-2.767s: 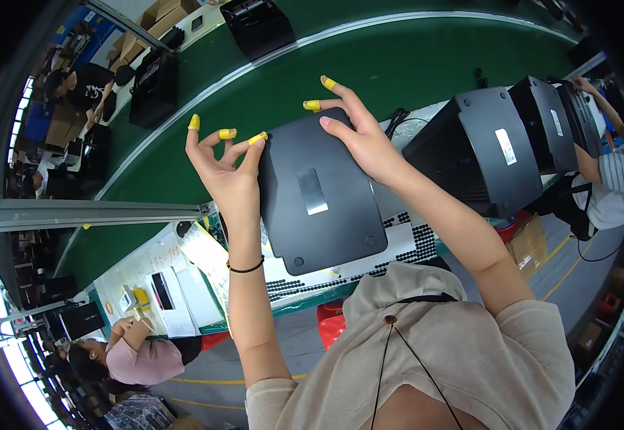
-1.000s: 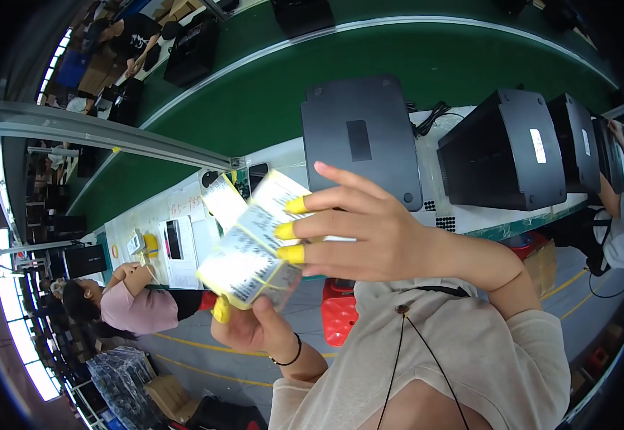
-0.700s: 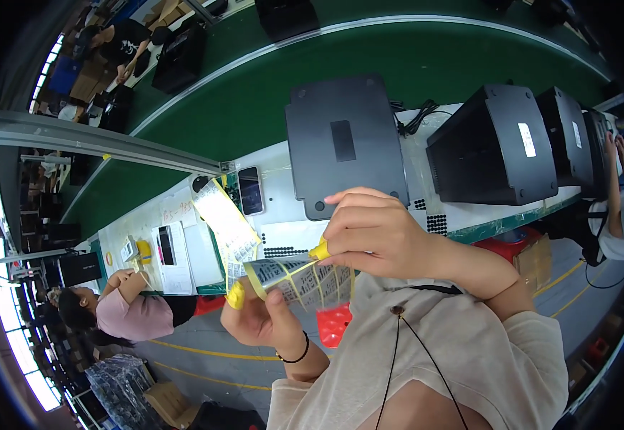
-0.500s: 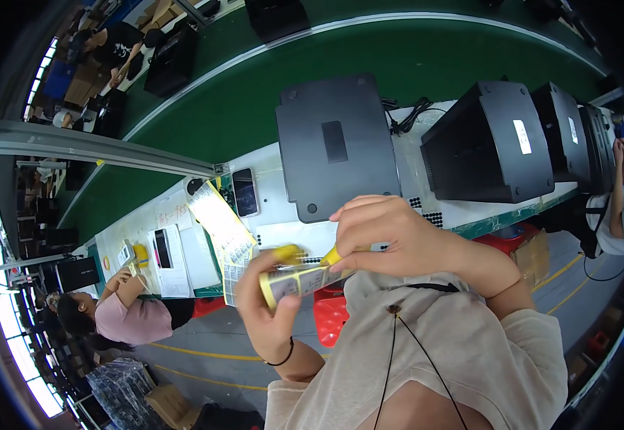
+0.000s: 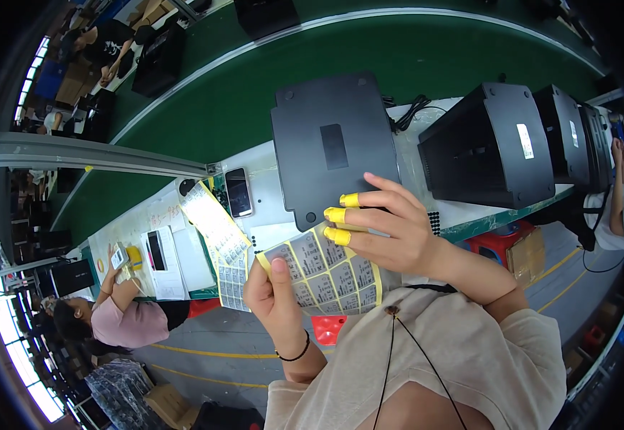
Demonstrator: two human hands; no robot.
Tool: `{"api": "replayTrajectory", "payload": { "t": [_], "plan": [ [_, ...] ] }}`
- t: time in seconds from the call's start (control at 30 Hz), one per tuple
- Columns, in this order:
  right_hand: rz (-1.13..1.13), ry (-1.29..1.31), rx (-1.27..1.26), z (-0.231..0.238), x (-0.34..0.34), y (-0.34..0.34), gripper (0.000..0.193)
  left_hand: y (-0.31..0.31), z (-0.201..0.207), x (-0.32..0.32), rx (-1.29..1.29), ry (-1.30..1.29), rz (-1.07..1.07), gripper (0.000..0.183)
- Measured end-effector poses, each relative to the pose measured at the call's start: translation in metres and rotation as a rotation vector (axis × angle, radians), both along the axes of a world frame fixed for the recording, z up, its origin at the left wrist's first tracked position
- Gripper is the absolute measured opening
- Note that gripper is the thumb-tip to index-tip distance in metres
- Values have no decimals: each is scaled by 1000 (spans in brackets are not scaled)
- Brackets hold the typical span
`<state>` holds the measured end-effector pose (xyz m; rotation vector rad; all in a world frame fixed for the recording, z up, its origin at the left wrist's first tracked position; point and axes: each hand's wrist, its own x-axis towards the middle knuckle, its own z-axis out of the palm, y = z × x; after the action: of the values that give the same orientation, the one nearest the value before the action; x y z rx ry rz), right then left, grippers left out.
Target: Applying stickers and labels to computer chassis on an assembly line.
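Note:
A sheet of printed silver labels (image 5: 330, 276) with yellow edges spreads in front of my chest. My left hand (image 5: 272, 294) grips its left edge, thumb on top. Over the sheet's upper right, my right hand (image 5: 398, 233) has its fingers stretched out and apart; three fingertips wear yellow wraps. Its thumb is hidden, and whether it touches the sheet I cannot tell. Just beyond both hands, a dark grey casing (image 5: 305, 143) lies on the workbench, with round feet at its corners and a darker rectangle in its middle.
More label sheets (image 5: 215, 222) lie left of the casing, beside a phone (image 5: 238, 192). Black cables (image 5: 413, 113) and several upright dark casings (image 5: 480, 150) stand to the right. A co-worker in a pink shirt (image 5: 129, 315) sits at left. Red stools (image 5: 502, 240) are below the bench.
The label sheet, curled between my hands before, is now opened out flatter. My right hand's fingers have gone from a pinch to spread, showing their yellow tips.

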<state>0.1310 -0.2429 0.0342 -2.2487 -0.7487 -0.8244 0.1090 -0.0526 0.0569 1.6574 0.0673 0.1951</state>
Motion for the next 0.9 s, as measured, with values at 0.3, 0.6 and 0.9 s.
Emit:
{"api": "replayTrajectory", "payload": {
  "t": [0.3, 0.6, 0.9],
  "plan": [
    [-36, 76, 146, 4, 7, 1, 23, 8, -7, 1, 253, -170, -128, 23],
    [-56, 11, -1, -2, 2, 0, 26, 8, -10, 7, 68, -28, -80, 27],
    [-41, 104, 327, 41, 42, -34, 11, 59, -35, 15, -212, 51, -181, 27]
  ]
}}
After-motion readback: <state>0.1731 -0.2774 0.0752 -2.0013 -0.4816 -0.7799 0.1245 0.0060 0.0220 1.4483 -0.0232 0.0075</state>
